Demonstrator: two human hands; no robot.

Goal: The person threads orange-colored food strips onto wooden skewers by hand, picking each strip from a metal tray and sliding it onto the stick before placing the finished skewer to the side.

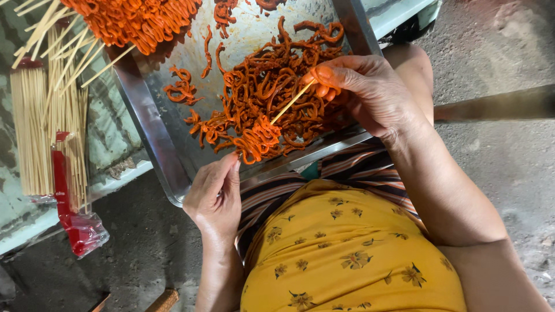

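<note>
Soft, even daylight; the metal tray (151, 130) gives a dull sheen; shadows faint; focus sharp, edges slightly stretched.

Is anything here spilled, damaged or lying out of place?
Nothing looks spilled or damaged. Loose skewers lie fanned across the skewer packet, some pointing onto the metal tray. The right hand holds one skewer in orange strips.

The right hand (370, 92) pinches a thin pale wooden skewer (292, 103) between thumb and fingers, its far end sunk into a folded bunch of orange-red marinated strips (259, 140). The left hand (217, 193) pinches that bunch at the near rim of a shallow rectangular metal tray (147, 124), where more loose strips (272, 75) lie heaped. Bundled bare wooden skewers (34, 127) in clear and red plastic wrapping rest on the pale green table (110, 138) beside the tray.
</note>
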